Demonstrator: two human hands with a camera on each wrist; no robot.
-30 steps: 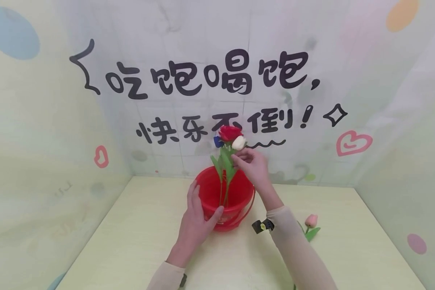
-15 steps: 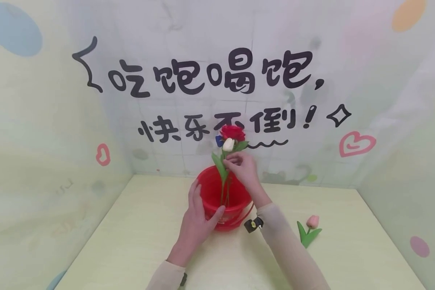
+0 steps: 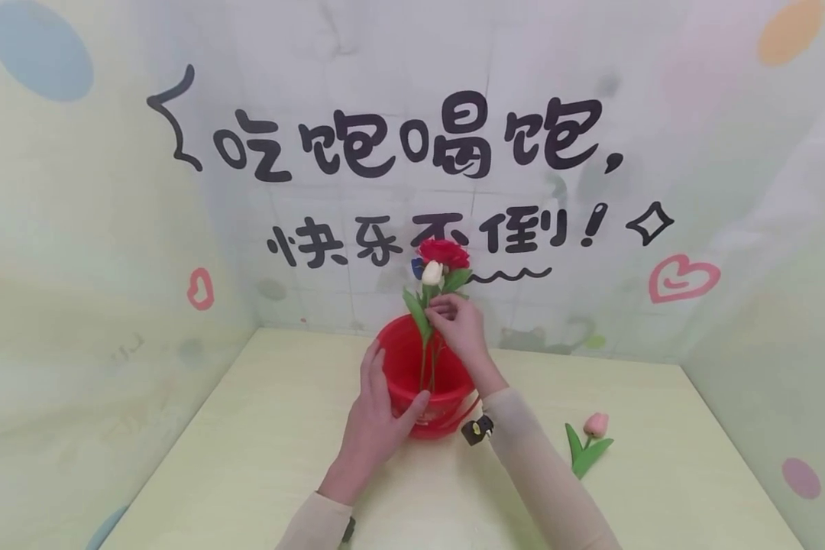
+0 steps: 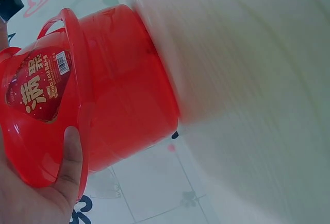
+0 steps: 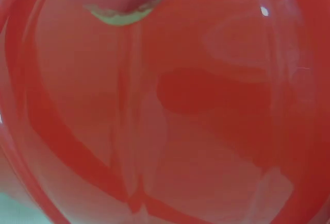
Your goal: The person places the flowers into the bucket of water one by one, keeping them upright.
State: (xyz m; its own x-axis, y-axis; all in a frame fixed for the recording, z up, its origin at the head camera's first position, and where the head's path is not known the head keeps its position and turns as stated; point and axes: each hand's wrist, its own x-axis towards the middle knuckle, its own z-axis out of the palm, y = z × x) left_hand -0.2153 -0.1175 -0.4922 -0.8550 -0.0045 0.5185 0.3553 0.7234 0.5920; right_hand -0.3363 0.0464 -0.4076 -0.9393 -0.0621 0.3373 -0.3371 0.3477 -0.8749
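A red plastic bucket stands upright on the table with artificial flowers in it. My left hand grips it from the left, fingers along the outer side and thumb at the front. In the left wrist view, that thumb lies against the bucket near its rim. My right hand is above the bucket's opening and pinches the stem of a white tulip. Right behind are a red flower and a partly hidden blue flower. The right wrist view is filled by the bucket's wall.
A pink tulip with green leaves lies on the table to the right, its lower stem hidden by the right sleeve. The bucket's handle hangs down at its right. A printed wall rises behind the table.
My right hand has shifted left and slightly down with the white tulip, which now sits in front of the red flower. The left hand keeps its grip on the bucket.
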